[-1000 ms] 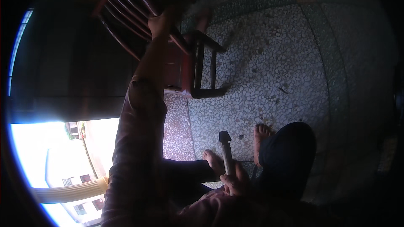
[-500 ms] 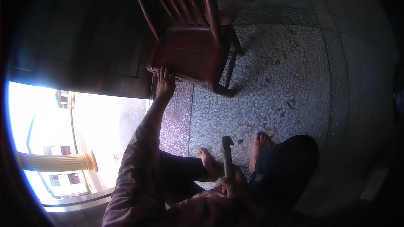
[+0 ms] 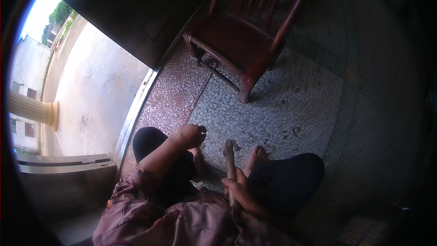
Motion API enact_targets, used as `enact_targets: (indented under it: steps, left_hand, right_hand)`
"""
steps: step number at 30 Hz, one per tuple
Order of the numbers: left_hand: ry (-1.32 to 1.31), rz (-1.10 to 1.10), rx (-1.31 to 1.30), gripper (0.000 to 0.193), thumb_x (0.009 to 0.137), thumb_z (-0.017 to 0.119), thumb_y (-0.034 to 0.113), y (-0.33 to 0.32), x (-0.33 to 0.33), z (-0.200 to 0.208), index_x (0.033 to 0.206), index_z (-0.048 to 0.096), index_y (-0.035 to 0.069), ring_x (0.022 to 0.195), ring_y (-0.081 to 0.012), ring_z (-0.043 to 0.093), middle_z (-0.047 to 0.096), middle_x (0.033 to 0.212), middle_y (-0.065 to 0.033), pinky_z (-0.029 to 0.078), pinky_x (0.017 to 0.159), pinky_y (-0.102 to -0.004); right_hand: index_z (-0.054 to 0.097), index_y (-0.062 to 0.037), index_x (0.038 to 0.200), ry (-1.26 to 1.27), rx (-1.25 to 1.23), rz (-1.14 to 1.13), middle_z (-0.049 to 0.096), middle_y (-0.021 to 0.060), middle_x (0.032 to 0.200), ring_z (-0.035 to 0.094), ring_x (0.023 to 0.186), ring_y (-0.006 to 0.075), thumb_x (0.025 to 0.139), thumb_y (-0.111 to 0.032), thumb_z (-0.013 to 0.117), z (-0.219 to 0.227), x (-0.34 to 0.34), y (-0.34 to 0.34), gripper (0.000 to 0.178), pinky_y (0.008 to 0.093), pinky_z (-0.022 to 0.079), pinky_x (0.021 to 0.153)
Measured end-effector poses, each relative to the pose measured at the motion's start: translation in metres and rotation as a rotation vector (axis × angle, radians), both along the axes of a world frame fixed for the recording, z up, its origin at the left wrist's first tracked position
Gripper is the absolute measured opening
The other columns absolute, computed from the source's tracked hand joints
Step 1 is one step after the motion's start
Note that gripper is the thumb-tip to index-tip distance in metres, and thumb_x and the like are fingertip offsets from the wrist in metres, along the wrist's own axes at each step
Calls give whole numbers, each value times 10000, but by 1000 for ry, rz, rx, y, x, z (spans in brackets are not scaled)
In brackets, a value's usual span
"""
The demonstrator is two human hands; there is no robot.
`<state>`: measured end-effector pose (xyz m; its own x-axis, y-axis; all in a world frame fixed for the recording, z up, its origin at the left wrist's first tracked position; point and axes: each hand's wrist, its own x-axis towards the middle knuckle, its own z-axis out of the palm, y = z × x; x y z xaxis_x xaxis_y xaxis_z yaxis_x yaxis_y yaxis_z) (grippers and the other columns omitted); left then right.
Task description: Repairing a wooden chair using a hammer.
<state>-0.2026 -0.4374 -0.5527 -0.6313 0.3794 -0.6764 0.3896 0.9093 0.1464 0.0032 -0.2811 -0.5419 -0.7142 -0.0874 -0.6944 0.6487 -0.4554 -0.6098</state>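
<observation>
My right hand (image 3: 241,190) is wrapped round the wooden handle of a hammer (image 3: 230,159), which stands head up in front of my lap. My left hand (image 3: 189,136) is closed above my left knee, away from the chair. Something small and dark shows at its fingertips, too small to name. Beyond both hands, a dark red wooden chair (image 3: 234,41) with a slatted back stands on the floor, its seat edge and front legs toward me.
Speckled stone floor (image 3: 273,127) lies under the chair and my bare feet (image 3: 258,153). On the left, a metal door sill (image 3: 136,107) borders the bright outdoors, with a fluted column (image 3: 32,109) beyond. A dark door panel (image 3: 136,13) stands left of the chair.
My left hand has let go of the chair's front edge and drawn back toward my lap, closing. The hammer remains in my right hand. The view has turned, so the chair appears farther right.
</observation>
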Motion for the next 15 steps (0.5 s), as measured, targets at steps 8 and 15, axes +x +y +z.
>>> enact_targets:
  steps: [8, 15]
  left_hand:
    - [156, -62, 325, 318, 830, 535, 214, -11, -8, -8, 1131, 585, 129, 794, -339, 636, 653, 826, -160, 507, 710, -433]
    - [228, -10, 469, 324, 809, 541, 199, -19, -7, -11, 1120, 592, 124, 791, -341, 637, 651, 822, -168, 509, 700, -438]
  right_hand:
    - [458, 9, 1115, 263, 441, 94, 547, 78, 716, 523, 439, 149, 736, -113, 635, -6, 3, -1, 436, 277, 422, 407]
    - [492, -5, 1072, 405, 408, 162, 519, 39, 693, 494, 440, 116, 732, -81, 619, 60, -88, 60, 370, 253, 426, 417]
